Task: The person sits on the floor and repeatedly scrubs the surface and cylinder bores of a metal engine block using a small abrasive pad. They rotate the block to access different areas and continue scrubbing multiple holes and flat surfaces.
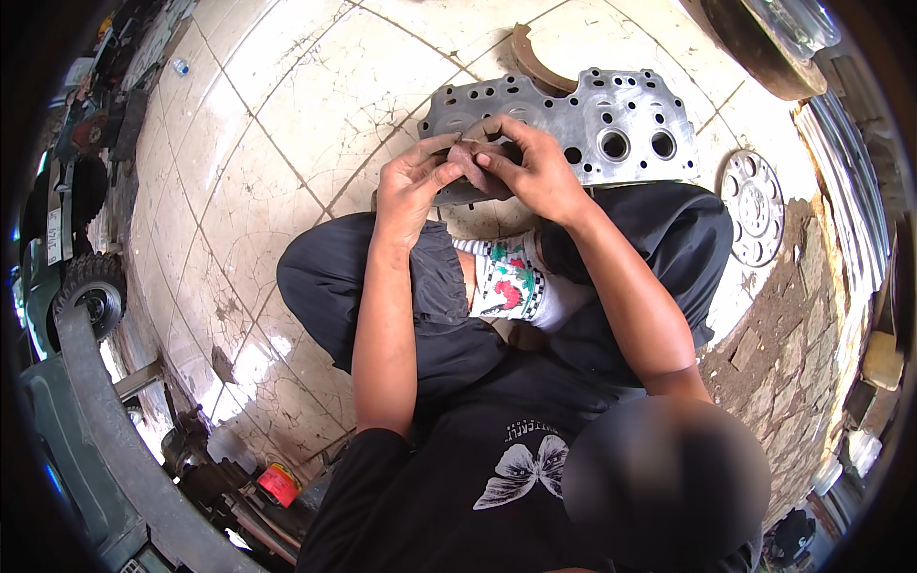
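Note:
A small folded reddish-brown sheet that looks like sandpaper (470, 168) is pinched between both hands, above the near edge of a cylinder head. My left hand (411, 186) grips its left side with thumb and fingers. From the right, my right hand (537, 174) holds it, thumb on top and fingers curled over. The grey metal cylinder head (635, 110) lies flat on the floor just beyond my crossed legs, its face full of round holes. My hands and the sheet hide part of its left half.
Behind the cylinder head lies a curved rusty brake shoe (541, 65). A round metal plate with holes (754, 208) rests on the floor to the right. Along the left stand vehicle parts, with a black tyre (94, 298) and a red can (279, 485). Cracked tiles (272, 143) cover the floor.

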`<state>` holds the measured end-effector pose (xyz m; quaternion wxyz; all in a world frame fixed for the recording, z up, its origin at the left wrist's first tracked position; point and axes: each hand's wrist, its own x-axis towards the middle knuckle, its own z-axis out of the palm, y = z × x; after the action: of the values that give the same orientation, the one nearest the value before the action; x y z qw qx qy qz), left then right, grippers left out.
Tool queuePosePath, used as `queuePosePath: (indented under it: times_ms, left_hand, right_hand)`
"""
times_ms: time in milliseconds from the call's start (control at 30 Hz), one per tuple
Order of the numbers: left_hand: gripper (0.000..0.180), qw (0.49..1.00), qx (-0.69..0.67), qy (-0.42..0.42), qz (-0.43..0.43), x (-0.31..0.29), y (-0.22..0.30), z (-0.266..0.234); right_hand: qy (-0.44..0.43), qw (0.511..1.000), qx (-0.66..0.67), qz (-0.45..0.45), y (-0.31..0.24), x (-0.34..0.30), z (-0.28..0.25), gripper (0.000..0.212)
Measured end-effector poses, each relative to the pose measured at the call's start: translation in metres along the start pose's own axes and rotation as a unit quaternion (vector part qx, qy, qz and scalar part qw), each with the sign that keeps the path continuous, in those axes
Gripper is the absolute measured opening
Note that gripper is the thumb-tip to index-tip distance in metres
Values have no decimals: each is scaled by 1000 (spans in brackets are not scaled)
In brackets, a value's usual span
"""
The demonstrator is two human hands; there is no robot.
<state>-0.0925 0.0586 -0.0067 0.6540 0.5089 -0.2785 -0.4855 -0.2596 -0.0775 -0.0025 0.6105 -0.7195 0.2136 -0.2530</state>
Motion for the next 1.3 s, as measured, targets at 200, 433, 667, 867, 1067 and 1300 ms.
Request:
queuePosePath:
  times_ms: [200, 433, 667, 867, 1067, 1300]
  left_hand:
    - [32, 998, 26, 50, 12, 0, -2, 1]
    - [20, 997, 60, 43, -7, 1, -2, -3]
    - [15, 996, -21, 11, -82, -2, 3, -10]
    - [31, 995, -48, 44, -80, 0, 7, -11]
    - [36, 984, 30, 171, -48, 7, 12, -16]
    - [49, 930, 256, 257, -54, 20, -13, -26]
  right_hand:
    - [13, 991, -110, -70, -19, -7, 10, 43]
    - [12, 996, -88, 31, -15, -5, 14, 38]
    - [-87, 966, 147, 194, -14, 0, 3, 27]
    - [-55, 923, 307, 224, 4, 3, 0, 29]
    - [-47, 929, 270, 249, 12, 3, -7, 25]
    - [10, 980, -192, 55, -10, 5, 1, 18]
